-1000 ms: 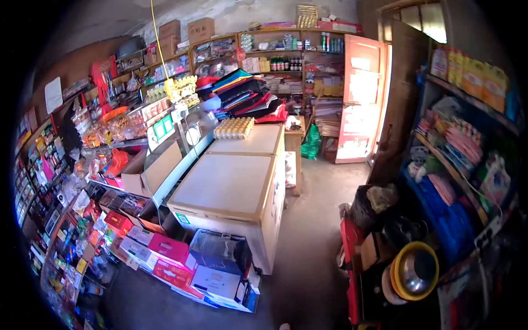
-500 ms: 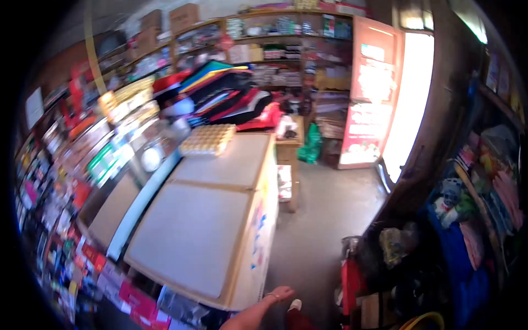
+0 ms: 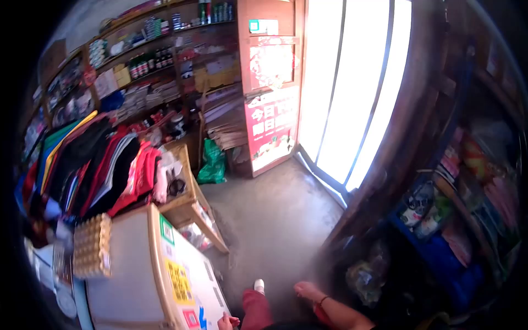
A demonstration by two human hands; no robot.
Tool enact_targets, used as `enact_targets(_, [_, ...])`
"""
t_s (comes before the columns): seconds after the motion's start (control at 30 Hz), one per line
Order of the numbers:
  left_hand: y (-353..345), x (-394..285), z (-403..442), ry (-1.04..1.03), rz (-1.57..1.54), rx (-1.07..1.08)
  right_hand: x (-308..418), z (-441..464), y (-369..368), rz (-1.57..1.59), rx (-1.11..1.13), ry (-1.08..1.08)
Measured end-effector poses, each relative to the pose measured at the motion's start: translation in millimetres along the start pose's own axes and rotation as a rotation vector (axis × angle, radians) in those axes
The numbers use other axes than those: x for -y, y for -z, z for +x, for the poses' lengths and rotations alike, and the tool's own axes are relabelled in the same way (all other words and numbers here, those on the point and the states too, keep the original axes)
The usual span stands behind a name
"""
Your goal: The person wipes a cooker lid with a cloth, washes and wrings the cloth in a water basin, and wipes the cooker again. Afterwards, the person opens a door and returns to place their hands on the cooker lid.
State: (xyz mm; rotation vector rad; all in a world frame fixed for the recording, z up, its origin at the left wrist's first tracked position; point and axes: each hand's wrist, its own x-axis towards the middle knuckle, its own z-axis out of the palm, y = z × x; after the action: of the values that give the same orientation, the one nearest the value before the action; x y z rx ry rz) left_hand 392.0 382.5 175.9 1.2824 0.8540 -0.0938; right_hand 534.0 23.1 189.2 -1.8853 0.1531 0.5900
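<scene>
My left hand (image 3: 226,322) shows at the bottom edge, beside the side wall of a white chest freezer (image 3: 125,264). Its fingers look loosely apart, and I see nothing in them. Out over the floor, my right hand (image 3: 308,290) hangs with its fingers curled in; a dark band circles the wrist. Nothing shows in that hand. My leg in dark red trousers (image 3: 257,309) and a white shoe (image 3: 259,286) are between the two hands. A stack of egg trays (image 3: 92,246) rests on the freezer lid.
Folded clothes (image 3: 91,165) lie piled beyond the freezer, near a wooden stool (image 3: 204,220). A green bag (image 3: 212,162) stands by the shelves. The red door (image 3: 272,93) is open beside a bright doorway (image 3: 352,93). Bagged goods and a blue container (image 3: 448,269) line the right.
My view has swung to the right and moved nearer the doorway. The freezer has shifted to the lower left. My right hand has come into view, and my left hand sits lower.
</scene>
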Motion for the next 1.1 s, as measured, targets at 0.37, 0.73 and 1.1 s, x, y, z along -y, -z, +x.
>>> enact_targets(0.37, [-297, -346, 306, -0.382, 0.674, 0.479, 138, 167, 106, 0.057, -0.248, -0.297])
enact_targets(0.73, [-787, -524, 316, -1.379, 0.761, 1.177, 142, 386, 266, 0.211, -0.616, -0.260])
enact_targets(1.1, [-1167, -638, 269, -1.864, 0.477, 1.414, 256, 483, 507, 0.107, -0.746, -0.306])
